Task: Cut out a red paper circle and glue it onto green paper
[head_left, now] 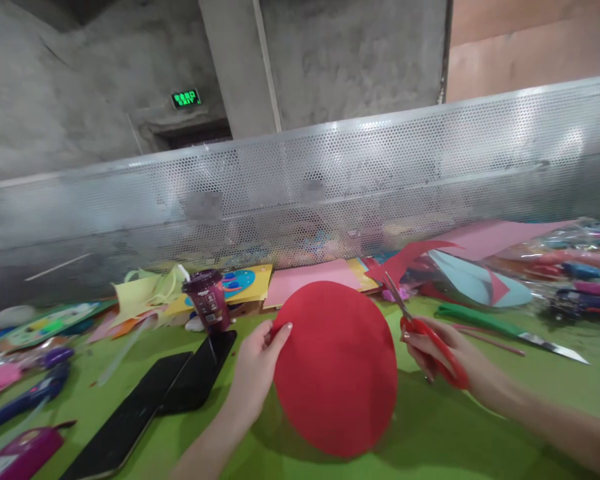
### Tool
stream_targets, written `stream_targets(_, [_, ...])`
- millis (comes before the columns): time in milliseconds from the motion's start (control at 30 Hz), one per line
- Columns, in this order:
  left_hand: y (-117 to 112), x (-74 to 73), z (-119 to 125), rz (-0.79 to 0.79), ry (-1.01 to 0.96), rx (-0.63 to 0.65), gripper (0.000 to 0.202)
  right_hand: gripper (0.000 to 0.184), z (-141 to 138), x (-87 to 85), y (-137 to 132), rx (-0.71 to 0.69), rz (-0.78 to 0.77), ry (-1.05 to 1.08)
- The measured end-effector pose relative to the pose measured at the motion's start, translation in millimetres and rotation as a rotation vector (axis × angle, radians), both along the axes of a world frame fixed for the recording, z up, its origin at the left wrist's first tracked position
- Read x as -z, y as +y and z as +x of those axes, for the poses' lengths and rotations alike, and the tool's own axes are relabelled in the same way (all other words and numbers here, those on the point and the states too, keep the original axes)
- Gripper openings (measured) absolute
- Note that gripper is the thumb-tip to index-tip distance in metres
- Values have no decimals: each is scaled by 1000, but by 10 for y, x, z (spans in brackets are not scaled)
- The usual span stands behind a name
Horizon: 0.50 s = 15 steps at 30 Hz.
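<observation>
A large red paper disc [336,370], roughly round, is held up over the green table by its left edge. My left hand [260,360] pinches that edge between thumb and fingers. To the right of the disc, my right hand [437,350] grips scissors [443,353] with red handles, fingers closed on the loops. The scissor blades point up and away, just beyond the disc's upper right edge. A red paper scrap [405,257] lies behind the blade tips; whether they touch it I cannot tell.
A dark purple cup [207,300] with a straw stands behind two black phones [130,413]. A green-handled utility knife [515,330], blade exposed, lies at right. Coloured paper [310,280] and plastic bags [565,250] line a perforated metal screen [300,193].
</observation>
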<state>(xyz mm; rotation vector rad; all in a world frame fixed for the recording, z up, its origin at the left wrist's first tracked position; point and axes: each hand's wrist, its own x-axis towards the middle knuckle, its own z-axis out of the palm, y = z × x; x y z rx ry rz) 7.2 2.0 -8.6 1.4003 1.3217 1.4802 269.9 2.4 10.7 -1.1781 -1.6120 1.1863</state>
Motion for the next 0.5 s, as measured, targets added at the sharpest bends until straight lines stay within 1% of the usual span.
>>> stream_targets(133, [-15, -16, 6, 18, 1, -42, 31, 33, 4, 39, -21, 33, -85, -55])
stream_targets(300, [-43, -39, 23, 23, -11, -43, 33, 34, 4, 39, -42, 29, -134, -79])
stream_targets(400, [-51, -45, 22, 32, 7, -39, 32, 31, -1, 27, -51, -7, -136, -68])
stream_targets(500, [-53, -42, 23, 48, 12, -36, 31, 26, -1, 12, -61, -24, -92, -71])
